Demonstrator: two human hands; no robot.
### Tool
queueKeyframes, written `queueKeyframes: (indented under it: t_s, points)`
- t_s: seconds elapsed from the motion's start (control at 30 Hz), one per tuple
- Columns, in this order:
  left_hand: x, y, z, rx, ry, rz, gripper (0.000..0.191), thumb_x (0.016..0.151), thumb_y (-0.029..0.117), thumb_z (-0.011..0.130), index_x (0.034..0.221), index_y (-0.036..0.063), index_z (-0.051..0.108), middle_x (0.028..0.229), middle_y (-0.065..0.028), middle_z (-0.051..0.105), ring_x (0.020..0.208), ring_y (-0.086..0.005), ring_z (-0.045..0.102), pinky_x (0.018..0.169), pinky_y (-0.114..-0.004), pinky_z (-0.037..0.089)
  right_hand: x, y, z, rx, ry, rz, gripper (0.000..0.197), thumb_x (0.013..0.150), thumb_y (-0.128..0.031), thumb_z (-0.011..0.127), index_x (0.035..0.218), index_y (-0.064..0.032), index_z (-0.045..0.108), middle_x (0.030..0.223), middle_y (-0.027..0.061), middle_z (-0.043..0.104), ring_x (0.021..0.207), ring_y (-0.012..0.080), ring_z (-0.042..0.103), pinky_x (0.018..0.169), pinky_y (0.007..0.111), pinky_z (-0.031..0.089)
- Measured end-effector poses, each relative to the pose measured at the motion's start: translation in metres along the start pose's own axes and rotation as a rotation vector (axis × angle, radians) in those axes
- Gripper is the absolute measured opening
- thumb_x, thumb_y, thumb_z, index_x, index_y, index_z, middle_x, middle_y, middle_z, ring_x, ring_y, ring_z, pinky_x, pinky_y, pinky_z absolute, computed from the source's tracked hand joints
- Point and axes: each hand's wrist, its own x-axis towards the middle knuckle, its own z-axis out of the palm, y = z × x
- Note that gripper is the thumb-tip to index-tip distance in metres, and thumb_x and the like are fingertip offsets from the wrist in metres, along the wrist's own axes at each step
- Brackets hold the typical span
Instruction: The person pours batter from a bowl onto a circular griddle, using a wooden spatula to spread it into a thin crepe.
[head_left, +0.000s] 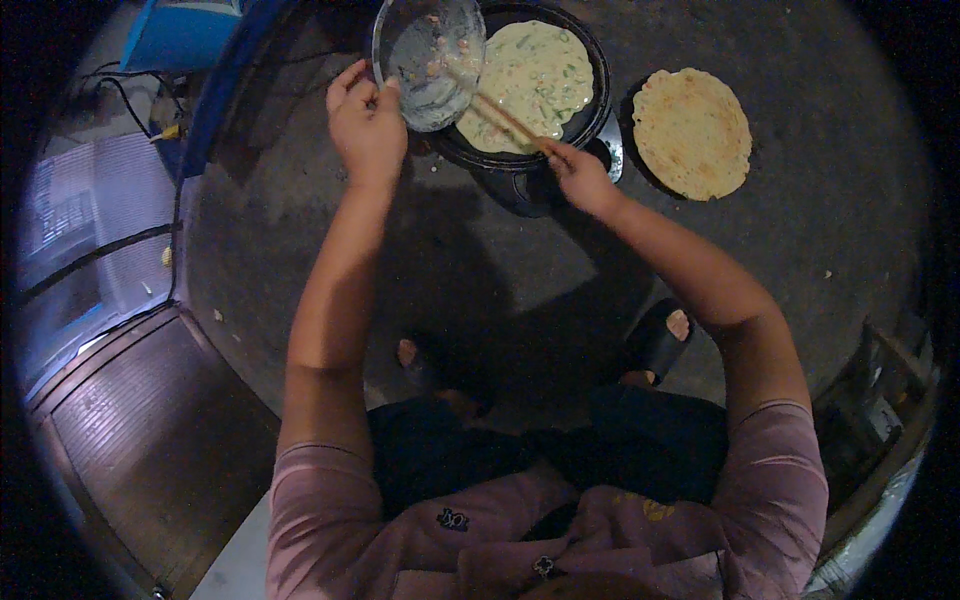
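My left hand (369, 124) grips the rim of a clear bowl (427, 82), tilted beside and partly over a round black pan (600, 94). Smears of pale batter and a few pinkish bits cling to the bowl's inside. Between the fingers of my right hand (581, 176) is a pair of wooden chopsticks (506, 120), their far ends reaching into the bowl. A wet, pale batter pancake (536, 79) with green pieces spreads across the pan. To the right lies a browned round pancake (691, 135); whatever it rests on is mostly hidden beneath it.
The pan sits on a low stove, whose shiny edge (616, 146) shows at the right. My sandalled feet (664, 341) are on the dark floor (810, 217). At left stand a ribbed brown panel (165, 405), a blue container (184, 34) and dark cables (124, 97).
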Motion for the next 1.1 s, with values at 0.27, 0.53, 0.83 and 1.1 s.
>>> queueKeyframes:
  t_s: [0.27,0.53,0.83,1.1]
  points:
    - [0.003,0.004,-0.008,0.09,0.028,0.097,0.018,0.095,0.018,0.087,0.102,0.0023,0.085,0.138,-0.0141,0.075,0.127,-0.0306,0.069,0.102,-0.041,0.057,-0.019,-0.002,-0.003,0.075,0.136,-0.057,0.04,0.115,-0.018,0.059,0.154,-0.0114,0.064,0.126,0.0267,0.077,0.116,0.0447,0.077,0.1,0.05,0.061]
    - [0.011,-0.004,0.001,0.077,0.044,0.121,0.021,0.095,0.014,0.084,0.087,-0.0017,0.072,0.138,-0.0178,0.072,0.12,-0.0346,0.07,0.098,-0.041,0.057,0.004,0.02,-0.053,-0.143,0.202,-0.026,0.038,0.113,-0.024,0.059,0.149,-0.0149,0.069,0.129,0.0237,0.077,0.116,0.0454,0.076,0.1,0.053,0.062]
    - [0.055,-0.036,-0.039,-0.096,0.115,-0.404,0.022,0.103,0.011,0.08,0.084,0.0025,0.071,0.081,-0.0022,0.068,0.06,-0.0152,0.062,0.053,-0.032,0.051,0.046,-0.003,-0.065,-0.449,0.124,0.046,0.046,0.105,-0.022,0.062,0.15,-0.0242,0.07,0.136,0.0183,0.077,0.119,0.0413,0.075,0.099,0.053,0.063]
    - [0.054,-0.017,-0.055,-0.502,0.221,-0.631,0.01,0.104,0.011,0.077,0.099,0.0027,0.075,0.079,-0.0014,0.066,0.059,-0.0128,0.059,0.051,-0.028,0.048,0.08,0.012,-0.044,-0.545,0.002,0.021,0.05,0.104,-0.021,0.063,0.153,-0.0224,0.067,0.135,0.0205,0.076,0.12,0.042,0.074,0.101,0.053,0.06]
